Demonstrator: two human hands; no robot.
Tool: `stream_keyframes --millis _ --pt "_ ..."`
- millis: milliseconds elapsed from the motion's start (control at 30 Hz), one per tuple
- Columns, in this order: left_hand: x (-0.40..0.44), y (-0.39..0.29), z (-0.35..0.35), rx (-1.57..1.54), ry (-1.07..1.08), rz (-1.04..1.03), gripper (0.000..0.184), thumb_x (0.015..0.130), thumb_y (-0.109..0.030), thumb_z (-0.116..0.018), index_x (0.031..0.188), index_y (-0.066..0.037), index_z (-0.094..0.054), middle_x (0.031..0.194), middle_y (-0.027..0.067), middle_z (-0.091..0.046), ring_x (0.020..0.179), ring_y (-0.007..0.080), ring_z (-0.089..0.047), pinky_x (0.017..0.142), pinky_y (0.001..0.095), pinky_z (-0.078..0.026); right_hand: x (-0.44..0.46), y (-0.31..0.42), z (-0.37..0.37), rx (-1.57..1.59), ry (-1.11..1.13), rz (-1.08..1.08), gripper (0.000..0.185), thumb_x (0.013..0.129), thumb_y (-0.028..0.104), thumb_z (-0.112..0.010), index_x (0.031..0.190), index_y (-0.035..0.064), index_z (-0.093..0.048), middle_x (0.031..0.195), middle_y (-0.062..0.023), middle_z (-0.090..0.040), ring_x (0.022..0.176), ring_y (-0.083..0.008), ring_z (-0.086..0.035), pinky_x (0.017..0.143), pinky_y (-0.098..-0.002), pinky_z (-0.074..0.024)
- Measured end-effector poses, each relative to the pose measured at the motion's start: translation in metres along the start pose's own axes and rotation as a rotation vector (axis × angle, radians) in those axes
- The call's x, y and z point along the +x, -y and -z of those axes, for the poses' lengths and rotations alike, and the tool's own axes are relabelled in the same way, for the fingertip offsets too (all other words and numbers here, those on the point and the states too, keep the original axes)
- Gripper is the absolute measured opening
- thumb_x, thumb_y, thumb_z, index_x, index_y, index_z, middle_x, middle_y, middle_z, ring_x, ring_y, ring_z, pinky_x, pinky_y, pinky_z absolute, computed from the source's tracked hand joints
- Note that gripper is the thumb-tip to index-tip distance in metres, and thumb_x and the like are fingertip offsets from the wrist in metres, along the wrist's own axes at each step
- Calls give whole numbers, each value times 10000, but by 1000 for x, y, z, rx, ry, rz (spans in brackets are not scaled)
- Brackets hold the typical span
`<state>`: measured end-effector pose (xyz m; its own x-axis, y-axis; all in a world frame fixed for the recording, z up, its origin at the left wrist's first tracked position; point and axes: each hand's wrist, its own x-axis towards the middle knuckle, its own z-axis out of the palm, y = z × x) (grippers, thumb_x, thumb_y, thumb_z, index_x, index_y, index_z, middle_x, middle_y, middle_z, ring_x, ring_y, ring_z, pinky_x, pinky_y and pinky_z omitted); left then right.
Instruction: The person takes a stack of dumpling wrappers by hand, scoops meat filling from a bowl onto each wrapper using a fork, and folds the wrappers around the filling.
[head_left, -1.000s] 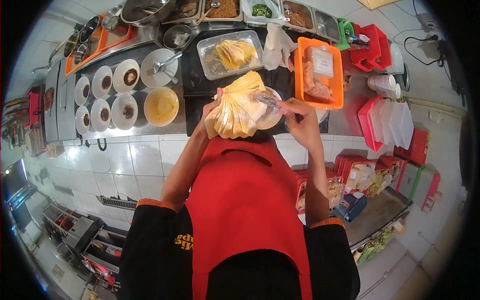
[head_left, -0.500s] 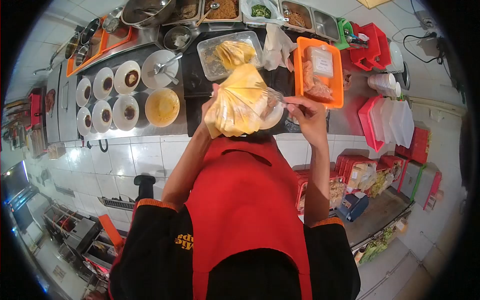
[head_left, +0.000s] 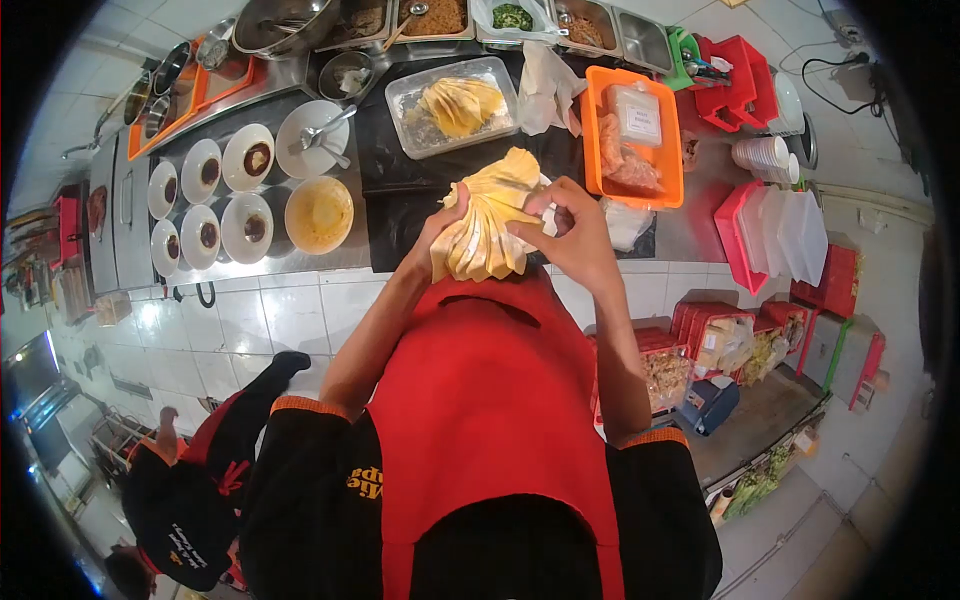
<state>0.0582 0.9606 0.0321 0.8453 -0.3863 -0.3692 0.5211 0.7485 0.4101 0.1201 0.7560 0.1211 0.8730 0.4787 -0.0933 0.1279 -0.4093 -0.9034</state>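
Note:
A fanned-out stack of yellow wonton wrappers (head_left: 485, 225) is in my left hand (head_left: 437, 228), whose thumb presses on its upper left side. My right hand (head_left: 580, 240) is at the right edge of the stack, thumb and fingers closed on a wrapper there. A bit of something white shows behind those fingers; what it is cannot be made out. Beyond my hands, a clear plastic tray (head_left: 405, 103) holds another fanned pile of wrappers (head_left: 460, 105). To the right stands an orange basket (head_left: 668, 180) with pinkish packed food and a labelled box.
White bowls (head_left: 247, 228) with dark sauce stand in rows at left, beside a bowl of yellow liquid (head_left: 320, 215) and one with cutlery (head_left: 298, 160). Metal food pans (head_left: 432, 22) line the back. Red crates (head_left: 735, 90) stand at right. A co-worker (head_left: 185, 510) is at lower left.
The fork in my right hand is no longer seen; that hand has come left onto the wrappers. The wrapper stack has moved slightly nearer me. A co-worker has come into view at lower left.

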Motion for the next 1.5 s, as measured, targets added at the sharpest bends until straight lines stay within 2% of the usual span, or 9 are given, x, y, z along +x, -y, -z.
stream_keyframes --millis 100,167,267,333,400,433,533,633,1500 --pt "3 2 -3 -113 44 -88 728 1029 -609 -354 1452 -20 -428 1342 169 -598 1161 271 -652 985 417 -540 -9 5 -18 31 -142 113 262 757 56 -847 959 23 -683 851 40 -617 619 -34 -424 555 -193 -342" --pt "7 2 5 -213 65 -114 749 1024 -619 -355 1463 -16 -418 1357 179 -585 1180 299 -638 1006 437 -526 -24 22 -24 -72 -61 115 313 762 94 -843 1052 57 -732 984 -51 -711 691 -103 -569 630 -258 -466" --pt "9 0 24 -447 153 -69 861 980 -676 -400 1520 -9 -335 1473 219 -468 1308 383 -523 1093 514 -440 -36 57 -13 94 296 64 355 823 56 -785 1173 85 -730 1028 -73 -738 715 -110 -602 670 -278 -502" --pt "6 -7 29 -643 315 -86 912 963 -674 -452 1562 -16 -251 1574 243 -330 1406 396 -419 1132 547 -387 -39 39 -10 189 241 170 356 874 26 -727 1222 98 -721 978 -68 -732 703 -109 -602 669 -279 -508" --pt "-3 -15 31 -584 299 -143 913 970 -657 -455 1570 -12 -217 1594 243 -286 1420 402 -393 1153 534 -357 -34 -8 13 375 113 -174 284 913 10 -680 1182 83 -738 940 -77 -731 735 -117 -618 694 -283 -514" --pt "-7 -18 34 -520 288 -196 915 976 -639 -457 1579 -7 -184 1614 243 -242 1434 408 -366 1175 521 -327 -32 -46 22 144 76 -216 261 904 31 -687 1149 94 -753 940 -94 -732 767 -159 -651 709 -317 -526" --pt "-18 -13 62 -520 187 -307 873 1001 -606 -440 1575 1 -187 1606 243 -262 1433 393 -369 1169 504 -337 -33 -145 19 -464 -28 -342 286 842 36 -678 1103 103 -772 933 -140 -719 828 -279 -695 738 -371 -528" --pt "-23 -10 82 -485 162 -338 847 1015 -594 -421 1569 9 -204 1592 243 -293 1423 370 -389 1153 476 -364 -32 -165 -13 -626 -108 -274 240 836 80 -652 1027 123 -791 925 -140 -723 837 -326 -696 762 -420 -536" --pt "-25 6 97 -472 91 -221 755 1032 -568 -410 1511 10 -332 1483 219 -454 1310 349 -524 1093 469 -441 -29 -147 -46 -542 -48 -421 234 825 77 -624 990 85 -790 975 -198 -722 915 -389 -697 828 -448 -544"
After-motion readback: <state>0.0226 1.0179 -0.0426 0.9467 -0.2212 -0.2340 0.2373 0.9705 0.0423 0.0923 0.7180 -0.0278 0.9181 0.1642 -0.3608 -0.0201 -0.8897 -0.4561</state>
